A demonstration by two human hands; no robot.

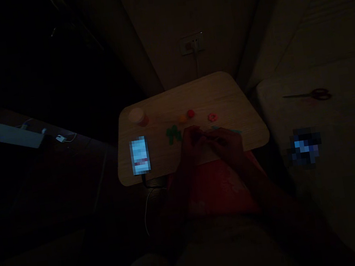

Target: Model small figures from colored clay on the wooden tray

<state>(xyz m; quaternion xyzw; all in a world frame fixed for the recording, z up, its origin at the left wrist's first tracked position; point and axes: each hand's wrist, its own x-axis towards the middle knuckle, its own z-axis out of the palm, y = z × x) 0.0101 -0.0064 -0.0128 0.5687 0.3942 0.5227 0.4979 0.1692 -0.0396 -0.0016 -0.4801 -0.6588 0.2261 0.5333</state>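
The left hand [192, 140] and the right hand [230, 144] meet over the near edge of a small wooden table [225, 93], their fingers curled close together. The light is so dim that I cannot tell whether either one grasps anything; a thin dark shape shows between the fingertips, too murky to make out. Nearest the left hand are the green pieces [174, 131], clustered just beside it on its left. A light blue strip [235, 131] lies directly beyond the right hand, partly hidden by it. A pinkish-orange ring [212, 117] sits farther out, past the gap between the hands, with a red ball [190, 113] beyond the left hand and a yellow-orange lump [182, 118] just beside the ball. Toward the table's left end stands a pale-topped tub [137, 115], and nearer the person a lit phone [140, 156] lies with a dark cable [143, 181] at its lower end. Beyond the table, a plug fills part of a wall socket [187, 46]; well off to the right, scissors [317, 94] rest on a pale surface [345, 127].
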